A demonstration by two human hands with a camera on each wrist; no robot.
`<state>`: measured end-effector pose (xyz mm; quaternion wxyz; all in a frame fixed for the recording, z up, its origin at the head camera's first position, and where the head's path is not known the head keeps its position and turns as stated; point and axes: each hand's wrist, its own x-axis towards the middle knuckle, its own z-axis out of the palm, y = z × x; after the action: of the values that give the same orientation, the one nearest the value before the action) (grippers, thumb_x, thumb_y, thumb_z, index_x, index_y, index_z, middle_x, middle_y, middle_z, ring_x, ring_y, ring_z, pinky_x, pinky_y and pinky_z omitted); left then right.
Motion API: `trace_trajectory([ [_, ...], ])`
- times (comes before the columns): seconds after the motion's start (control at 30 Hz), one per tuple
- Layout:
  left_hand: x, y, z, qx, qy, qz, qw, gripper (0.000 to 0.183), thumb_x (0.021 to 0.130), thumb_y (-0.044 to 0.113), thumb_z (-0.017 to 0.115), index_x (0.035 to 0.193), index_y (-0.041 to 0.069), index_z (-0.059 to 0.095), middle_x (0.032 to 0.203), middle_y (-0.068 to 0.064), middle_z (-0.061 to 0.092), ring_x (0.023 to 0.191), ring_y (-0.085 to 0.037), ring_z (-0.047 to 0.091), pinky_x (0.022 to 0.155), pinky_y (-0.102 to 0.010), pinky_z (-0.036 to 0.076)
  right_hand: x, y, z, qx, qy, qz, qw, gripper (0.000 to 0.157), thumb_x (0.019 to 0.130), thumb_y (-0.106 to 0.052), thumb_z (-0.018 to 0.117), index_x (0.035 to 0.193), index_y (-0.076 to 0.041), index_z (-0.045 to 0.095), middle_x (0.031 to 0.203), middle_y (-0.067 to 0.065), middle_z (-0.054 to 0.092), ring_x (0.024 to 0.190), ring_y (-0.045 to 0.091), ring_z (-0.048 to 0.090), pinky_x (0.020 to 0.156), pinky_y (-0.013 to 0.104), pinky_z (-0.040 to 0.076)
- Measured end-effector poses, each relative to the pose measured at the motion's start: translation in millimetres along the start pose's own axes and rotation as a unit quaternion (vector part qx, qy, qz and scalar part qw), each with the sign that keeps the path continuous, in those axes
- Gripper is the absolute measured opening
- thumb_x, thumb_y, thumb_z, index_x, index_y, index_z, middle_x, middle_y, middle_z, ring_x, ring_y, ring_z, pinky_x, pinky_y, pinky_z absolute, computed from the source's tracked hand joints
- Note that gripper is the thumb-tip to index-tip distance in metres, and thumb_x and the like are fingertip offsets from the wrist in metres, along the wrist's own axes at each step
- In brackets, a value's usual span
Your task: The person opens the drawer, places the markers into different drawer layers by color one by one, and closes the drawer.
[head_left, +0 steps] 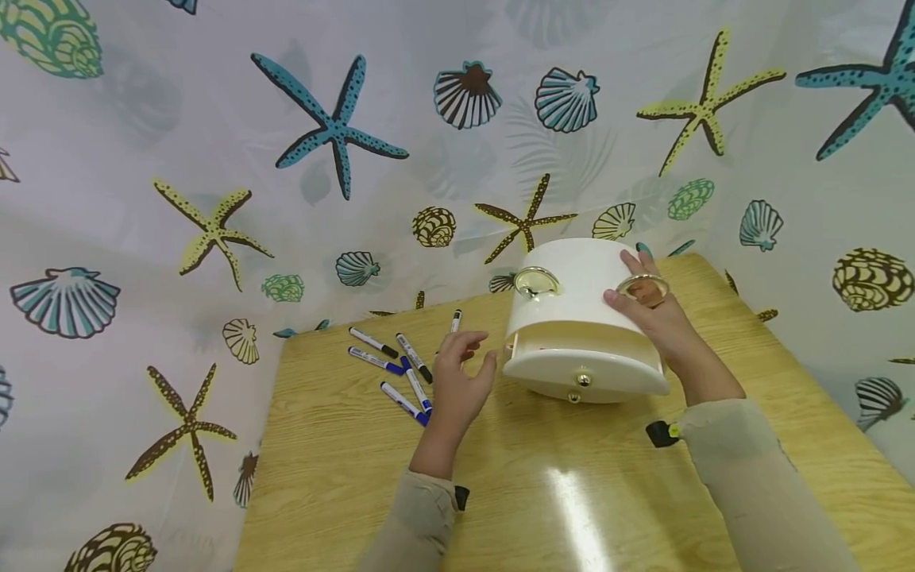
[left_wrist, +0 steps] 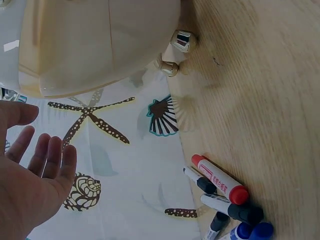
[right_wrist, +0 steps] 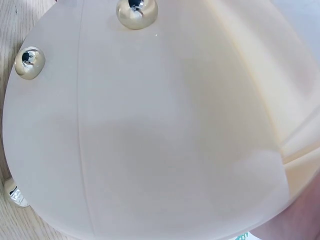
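Observation:
A white storage box (head_left: 572,270) with gold ring handles stands right of centre in the head view. Its upper drawer (head_left: 572,365), with a gold knob (right_wrist: 137,12), is pulled partway out. My right hand (head_left: 654,314) grips the box at its right handle (head_left: 643,287), thumb and fingers spread on the white shell. To the left of the box my left hand (head_left: 461,381) is held in the air, palm facing it, fingers loosely bent and nothing in them. Past that hand lie several markers (head_left: 375,360), capped in blue and black. A red marker (left_wrist: 220,179) shows in the left wrist view.
Everything sits on a light wooden table (head_left: 322,469). Behind it and along both sides hangs a pale curtain (head_left: 386,103) printed with starfish and shells. Another marker (head_left: 456,320) lies beyond the left hand, close to the box's left side.

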<state>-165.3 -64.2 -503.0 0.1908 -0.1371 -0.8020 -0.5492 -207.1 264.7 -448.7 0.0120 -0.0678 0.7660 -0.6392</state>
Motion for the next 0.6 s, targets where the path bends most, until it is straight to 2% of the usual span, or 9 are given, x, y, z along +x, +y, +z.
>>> trace_trajectory([
  [0.2,-3.3,-7.1,-3.3,0.012,-0.015,-0.025,0.9995,0.028,0.095,0.007,0.077,0.122,0.012,0.074,0.118,-0.006,0.068,0.108,-0.019,0.063,0.095,-0.039,0.059,-1,-1,-1.5,0.001,-0.001,0.000,1.000,0.023,0.105,-0.026,0.067,0.086,-0.017,0.057,0.180,-0.011,-0.001,0.163,0.015,-0.024,0.130,0.066,-0.009],
  [0.43,-5.2,-11.8,-5.1,0.015,-0.023,-0.040,0.9988,0.028,0.096,0.010,0.077,0.123,0.011,0.074,0.117,-0.007,0.067,0.108,-0.021,0.063,0.095,-0.041,0.059,-1,-1,-1.2,0.011,-0.003,0.006,1.000,0.024,0.105,-0.026,0.067,0.086,-0.019,0.054,0.180,-0.011,-0.002,0.163,0.016,-0.024,0.131,0.065,-0.007],
  [0.6,-6.8,-15.3,-6.1,0.021,-0.024,-0.048,0.9984,0.030,0.095,0.008,0.078,0.124,0.011,0.073,0.116,-0.007,0.066,0.106,-0.021,0.062,0.094,-0.040,0.058,0,-2,-0.4,0.012,-0.005,0.005,1.000,0.024,0.105,-0.026,0.067,0.086,-0.019,0.055,0.180,-0.011,-0.003,0.163,0.015,-0.025,0.131,0.065,-0.010],
])
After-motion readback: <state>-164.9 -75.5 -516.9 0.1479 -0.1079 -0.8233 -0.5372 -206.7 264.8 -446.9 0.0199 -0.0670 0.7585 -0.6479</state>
